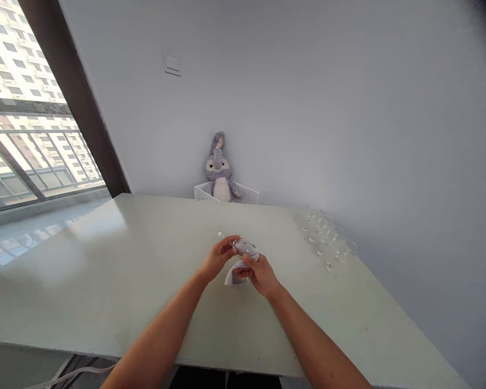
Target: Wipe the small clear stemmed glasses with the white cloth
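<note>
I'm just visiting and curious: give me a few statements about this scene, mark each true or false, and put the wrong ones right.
1. The left hand touches a clear glass. True.
2. The plush toy sits in a white basket. True.
3. The white cloth lies in the white basket. False: the right hand holds it.
4. The group of glasses is on the table's left side. False: it is on the table's right side.

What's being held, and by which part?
A clear glass: the left hand pinches its left end, apparently near the stem; the right hand holds a white cloth to its right end.
</note>
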Available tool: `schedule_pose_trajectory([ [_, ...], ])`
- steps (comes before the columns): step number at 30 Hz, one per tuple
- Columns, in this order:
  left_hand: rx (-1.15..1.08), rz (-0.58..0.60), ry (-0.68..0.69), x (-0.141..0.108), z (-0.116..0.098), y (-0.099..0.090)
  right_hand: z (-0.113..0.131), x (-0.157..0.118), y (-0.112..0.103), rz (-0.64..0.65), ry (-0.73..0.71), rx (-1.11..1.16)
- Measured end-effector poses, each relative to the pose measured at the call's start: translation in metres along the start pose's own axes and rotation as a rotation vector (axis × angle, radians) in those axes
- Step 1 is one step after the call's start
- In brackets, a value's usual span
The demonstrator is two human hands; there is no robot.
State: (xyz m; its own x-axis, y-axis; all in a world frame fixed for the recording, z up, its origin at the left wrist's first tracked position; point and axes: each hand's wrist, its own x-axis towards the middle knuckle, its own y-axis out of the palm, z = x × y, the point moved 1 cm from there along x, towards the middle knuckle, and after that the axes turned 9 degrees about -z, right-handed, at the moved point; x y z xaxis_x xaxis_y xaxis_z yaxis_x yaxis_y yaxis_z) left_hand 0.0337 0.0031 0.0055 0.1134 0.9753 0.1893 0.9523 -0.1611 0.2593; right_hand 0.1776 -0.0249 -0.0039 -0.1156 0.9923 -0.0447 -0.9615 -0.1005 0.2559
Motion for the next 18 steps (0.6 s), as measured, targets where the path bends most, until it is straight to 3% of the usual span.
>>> schedule_pose_trajectory([
  [3,0.131,-0.039,-0.088,0.002,0.006,-0.003,-0.004,0.001,-0.001,-0.079,-0.253,-0.341],
  [5,0.257,-0.084,-0.1,0.001,0.007,-0.006,-0.005,0.006,-0.006,-0.138,-0.331,-0.501],
  [7,0.359,-0.191,-0.002,0.0,0.003,-0.009,-0.004,0.011,-0.013,-0.172,-0.237,-0.483],
  [10,0.344,-0.256,0.196,-0.002,-0.012,-0.01,0.0,0.017,-0.022,-0.202,-0.003,-0.199],
  [14,0.365,-0.095,0.262,0.003,-0.025,-0.004,0.009,0.015,-0.025,-0.053,0.148,0.052],
  [18,0.473,0.009,0.177,0.003,-0.031,0.0,0.03,0.002,-0.028,0.137,0.044,-0.131],
])
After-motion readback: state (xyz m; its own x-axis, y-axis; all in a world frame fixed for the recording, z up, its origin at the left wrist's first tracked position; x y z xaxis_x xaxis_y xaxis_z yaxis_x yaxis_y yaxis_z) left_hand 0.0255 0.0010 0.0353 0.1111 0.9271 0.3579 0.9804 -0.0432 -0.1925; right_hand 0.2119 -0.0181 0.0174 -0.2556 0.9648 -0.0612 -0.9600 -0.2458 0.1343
